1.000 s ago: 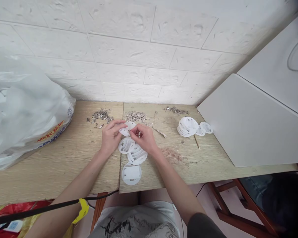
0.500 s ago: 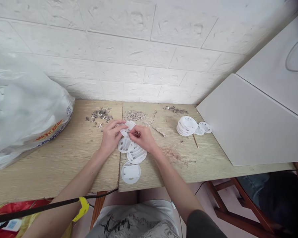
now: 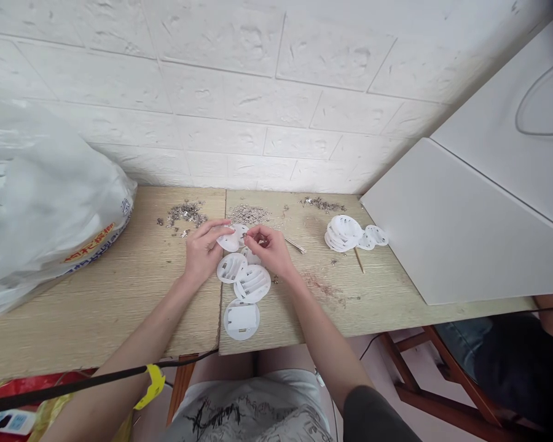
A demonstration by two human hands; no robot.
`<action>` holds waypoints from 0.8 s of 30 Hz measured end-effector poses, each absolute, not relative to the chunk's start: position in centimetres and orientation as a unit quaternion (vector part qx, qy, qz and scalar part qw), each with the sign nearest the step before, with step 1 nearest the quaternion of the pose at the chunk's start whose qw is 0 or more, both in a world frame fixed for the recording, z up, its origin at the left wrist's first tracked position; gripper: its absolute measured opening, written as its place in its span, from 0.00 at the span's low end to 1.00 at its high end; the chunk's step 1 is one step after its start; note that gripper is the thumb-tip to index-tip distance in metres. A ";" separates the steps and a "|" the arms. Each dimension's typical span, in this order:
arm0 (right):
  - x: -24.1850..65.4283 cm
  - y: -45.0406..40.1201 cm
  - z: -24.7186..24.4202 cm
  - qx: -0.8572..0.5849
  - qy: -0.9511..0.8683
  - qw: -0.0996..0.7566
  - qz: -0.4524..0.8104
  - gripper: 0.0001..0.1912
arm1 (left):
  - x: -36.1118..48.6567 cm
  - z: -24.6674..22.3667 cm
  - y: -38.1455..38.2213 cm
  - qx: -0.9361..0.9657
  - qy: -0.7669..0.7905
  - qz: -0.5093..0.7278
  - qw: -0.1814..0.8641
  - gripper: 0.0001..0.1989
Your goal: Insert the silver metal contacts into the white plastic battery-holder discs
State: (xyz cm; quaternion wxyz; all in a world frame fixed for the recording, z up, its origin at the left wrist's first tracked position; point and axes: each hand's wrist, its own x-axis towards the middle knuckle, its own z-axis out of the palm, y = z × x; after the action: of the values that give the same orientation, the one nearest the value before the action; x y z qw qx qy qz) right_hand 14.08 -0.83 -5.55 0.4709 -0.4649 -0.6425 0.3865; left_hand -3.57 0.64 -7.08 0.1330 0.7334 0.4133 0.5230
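Observation:
My left hand [image 3: 207, 247] grips the left side of a round white plastic disc [image 3: 230, 242], its fingers over the top edge. Just right of that disc, my right hand [image 3: 268, 248] is pinched on a small metal piece, too small to make out fully. Below the hands, more white discs with slotted compartments [image 3: 252, 283] overlap on the wooden table, and one with a square raised cover [image 3: 242, 320] lies nearest the table's front edge. Behind the hands are small metal parts [image 3: 249, 214] in a scattered pile.
Other metal piles lie at the back left [image 3: 187, 213] and back right [image 3: 323, 203]. A stack of white discs [image 3: 343, 232] rests over a thin stick [image 3: 359, 261]. A large plastic bag [image 3: 50, 202] fills the left; a white panel [image 3: 479, 233] stands right. Part of a seated person shows lower right.
My right hand has come slightly up and away from the disc, showing the small piece at its fingertips. The disc in my left hand is turned differently. The view has shifted slightly.

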 end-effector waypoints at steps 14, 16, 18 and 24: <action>13.5 -1.2 -5.5 -0.449 -0.706 0.441 0.324 0.05 | -3.6 -7.1 0.7 0.740 0.408 0.521 0.120 0.10; 13.5 -1.2 -5.5 -0.451 -0.707 0.442 0.319 0.06 | -3.6 -7.1 0.7 0.740 0.417 0.514 0.121 0.10; 13.5 -1.1 -5.6 -0.452 -0.710 0.441 0.313 0.06 | -3.6 -7.1 0.7 0.741 0.417 0.512 0.121 0.10; 13.5 -1.1 -6.0 -0.444 -0.727 0.431 0.297 0.06 | -3.7 -7.5 0.8 0.749 0.407 0.512 0.108 0.10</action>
State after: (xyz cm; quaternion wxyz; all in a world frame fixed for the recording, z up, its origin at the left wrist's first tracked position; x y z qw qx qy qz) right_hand 13.46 -1.06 -5.96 0.4315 -0.4437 -0.7273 0.2966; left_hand -3.69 0.78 -7.54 0.1085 0.7485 0.4070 0.5121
